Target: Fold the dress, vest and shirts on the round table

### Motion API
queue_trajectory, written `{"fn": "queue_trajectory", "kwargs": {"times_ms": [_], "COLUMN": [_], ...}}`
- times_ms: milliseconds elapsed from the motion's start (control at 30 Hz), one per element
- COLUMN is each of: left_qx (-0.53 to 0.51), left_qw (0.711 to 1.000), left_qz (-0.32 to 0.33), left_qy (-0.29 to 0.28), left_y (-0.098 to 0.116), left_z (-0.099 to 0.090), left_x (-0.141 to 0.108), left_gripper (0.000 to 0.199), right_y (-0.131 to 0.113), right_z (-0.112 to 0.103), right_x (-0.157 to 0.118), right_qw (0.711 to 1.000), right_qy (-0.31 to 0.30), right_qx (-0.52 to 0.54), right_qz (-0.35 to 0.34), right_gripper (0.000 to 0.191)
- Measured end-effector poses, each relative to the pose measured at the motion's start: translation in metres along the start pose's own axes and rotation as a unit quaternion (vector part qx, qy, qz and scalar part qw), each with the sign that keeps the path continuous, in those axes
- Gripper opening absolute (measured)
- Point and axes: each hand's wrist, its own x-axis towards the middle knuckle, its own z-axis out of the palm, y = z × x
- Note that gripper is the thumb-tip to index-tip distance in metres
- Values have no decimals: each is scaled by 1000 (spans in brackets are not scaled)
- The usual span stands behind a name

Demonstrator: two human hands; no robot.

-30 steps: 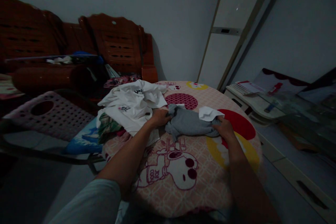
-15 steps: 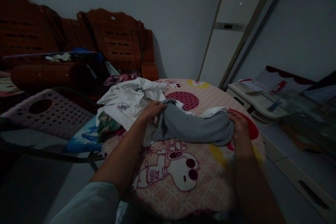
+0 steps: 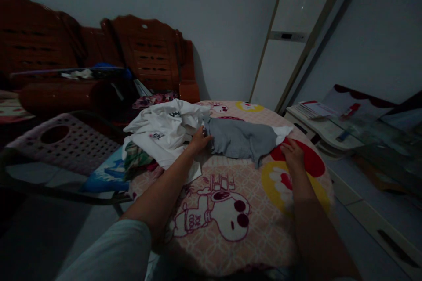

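A grey knit garment (image 3: 242,138) with a white part (image 3: 282,132) at its right end lies across the round table. My left hand (image 3: 198,141) is at its left end, fingers closed on the edge of the grey cloth. Just below the white part, my right hand (image 3: 293,156) hovers with fingers apart and holds nothing. Beside my left hand, a crumpled white shirt (image 3: 161,129) with dark lettering lies in a heap over a green patterned cloth (image 3: 136,160).
A pink tablecloth (image 3: 263,237) with cartoon prints covers the table. Left stands a woven chair (image 3: 79,147) with a blue cushion (image 3: 107,173); behind it is a wooden sofa (image 3: 148,57). A tall white air conditioner (image 3: 280,66) and a low cabinet (image 3: 306,118) with papers are on the right.
The grey garment now lies flatter and farther back, its white part sticking out to the right. My right hand has let go of its right end; my left hand has shifted slightly right.
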Motion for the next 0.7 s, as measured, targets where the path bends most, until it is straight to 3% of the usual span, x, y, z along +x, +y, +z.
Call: {"fn": "queue_trajectory", "kwargs": {"times_ms": [100,200,333,433,500,600,700], "left_qx": [67,175,241,256,275,296,285], "left_qw": [998,983,956,928,904,885,895], "left_qz": [1,45,151,207,234,255,254], "left_qy": [-17,-34,-70,-174,-229,-254,-231], "left_y": [-2,10,32,42,43,39,31], "left_z": [-2,-4,-3,3,8,15,18], "left_x": [-4,-9,-20,-31,-37,-44,-44], "left_gripper": [80,67,45,37,47,59,50], "right_y": [2,-3,-7,-8,-9,-9,-8], "right_z": [1,11,28,38,42,41,34], "right_x": [-9,-18,-34,-45,-48,-45,-37], "right_qw": [999,991,962,923,910,931,971], "right_qy": [-26,-94,-151,-187,-194,-166,-101], "right_qx": [-38,-85,-216,-300,-320,-284,-190], "right_qz": [15,47,-69,-154,-178,-160,-107], "right_gripper": [58,49,51,50,44,36,36]}}
